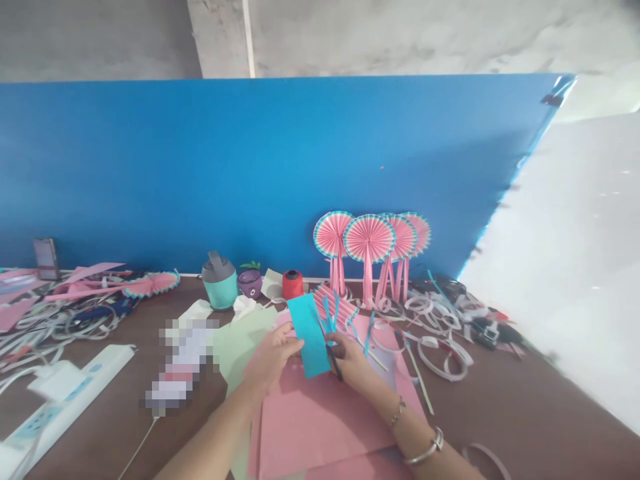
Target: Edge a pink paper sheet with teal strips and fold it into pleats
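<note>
Blue paper (311, 337): mid-view, tilted over the pink sheets (320, 427), which seem to serve as your work surface.
Your left hand (274, 351): pinching its nine-o'clock edge, likely to steady it.
Your right hand (349, 359): holding scissors (339, 369) at four o'clock, blades along the paper, presumably following its edge.
Blue strips (331, 316): one o'clock, beside the blades.

- No words, numbers or brand names can be read.
- Purple pot (249, 283): a small white ring-shaped mark (253, 292) on its front, too small to make out further.
- White power strip (93, 383): blue patches around the sockets, any lettering illegible.
- Upright phone (46, 259) at far left: screen content unreadable.
- Pixelated object (181, 367): surface masked.
</note>
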Tool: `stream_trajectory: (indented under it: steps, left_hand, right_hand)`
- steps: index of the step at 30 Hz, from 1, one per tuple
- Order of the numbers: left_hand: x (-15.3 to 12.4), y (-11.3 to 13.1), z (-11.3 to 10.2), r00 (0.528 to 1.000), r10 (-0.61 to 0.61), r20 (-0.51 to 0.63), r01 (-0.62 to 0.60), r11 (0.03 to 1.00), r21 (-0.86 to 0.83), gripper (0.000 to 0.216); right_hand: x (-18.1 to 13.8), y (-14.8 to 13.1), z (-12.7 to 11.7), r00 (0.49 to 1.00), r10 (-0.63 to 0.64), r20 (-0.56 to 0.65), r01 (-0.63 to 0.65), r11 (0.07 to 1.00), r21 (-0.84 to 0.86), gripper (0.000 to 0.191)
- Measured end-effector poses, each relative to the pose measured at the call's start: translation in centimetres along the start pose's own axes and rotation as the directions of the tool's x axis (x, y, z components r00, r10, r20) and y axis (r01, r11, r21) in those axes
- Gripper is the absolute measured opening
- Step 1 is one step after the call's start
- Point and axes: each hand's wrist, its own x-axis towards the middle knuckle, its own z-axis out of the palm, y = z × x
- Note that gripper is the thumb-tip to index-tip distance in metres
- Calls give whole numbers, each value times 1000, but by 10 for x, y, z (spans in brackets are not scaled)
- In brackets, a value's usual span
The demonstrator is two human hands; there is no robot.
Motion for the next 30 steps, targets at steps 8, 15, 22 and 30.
stream_trajectory:
  steps: [8, 15, 22, 30]
  left_hand:
    - [0, 0, 0, 999, 6, 35, -6, 1000, 6, 50]
    - [0, -1, 0, 997, 32, 64, -32, 999, 1, 44]
    - [-1, 0, 1, 998, 28, 53, -28, 1000, 3, 47]
    - [-1, 1, 2, 998, 38, 59, -38, 999, 4, 47]
  right_hand:
    - [2, 3, -1, 999, -49, 5, 49, 999, 2, 38]
    - [0, 0, -3, 988, -148, 33, 151, 985, -79, 15]
    - [-5, -8, -3, 992, -123, 12, 124, 985, -119, 17]
    - [-3, -6, -1, 993, -116, 9, 116, 990, -78, 21]
